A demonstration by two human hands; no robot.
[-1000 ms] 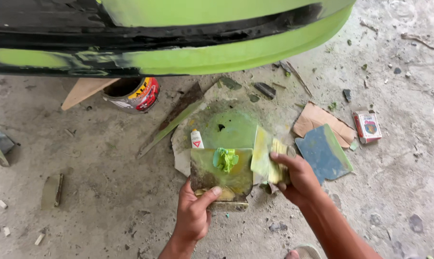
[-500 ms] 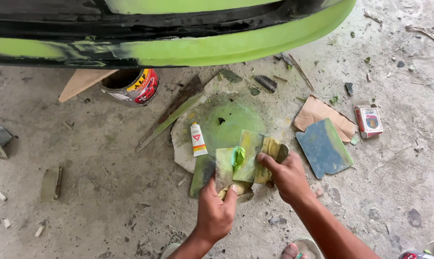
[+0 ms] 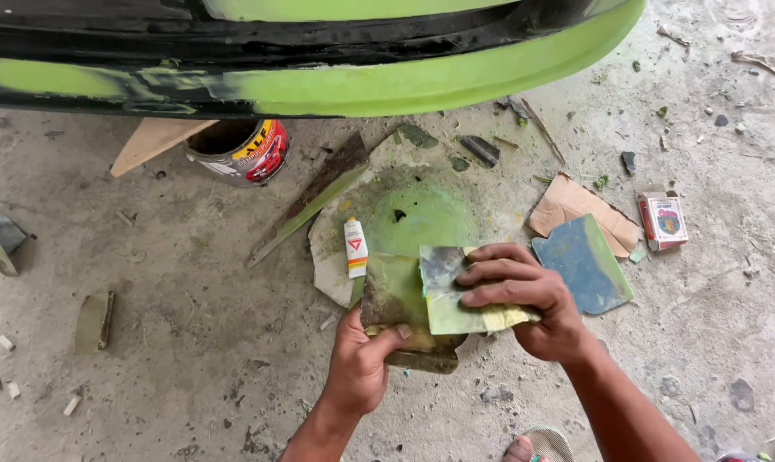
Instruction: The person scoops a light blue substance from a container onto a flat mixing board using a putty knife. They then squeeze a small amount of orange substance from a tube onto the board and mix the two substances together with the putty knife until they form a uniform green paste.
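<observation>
My left hand [image 3: 359,368] grips the near edge of a flat, green-smeared mixing board [image 3: 396,299], thumb on top. My right hand [image 3: 524,295] presses a pale yellow-green spreader card [image 3: 456,299] flat across that board, fingers spread over it. Both sit low over the concrete floor, above a round paper sheet stained green [image 3: 413,214]. A small white and red tube [image 3: 355,246] lies on that sheet just left of the board.
A green and black car bumper [image 3: 362,77] spans the top. Under it stands an open can [image 3: 237,152] beside a wooden piece [image 3: 152,141]. A blue pad [image 3: 582,265], cardboard [image 3: 576,205] and a small red box [image 3: 662,219] lie right. My sandalled foot [image 3: 537,447] is at the bottom.
The board was turned and the green blob on it has been wiped flat. My right hand moved the spreader from the board's right edge across its top.
</observation>
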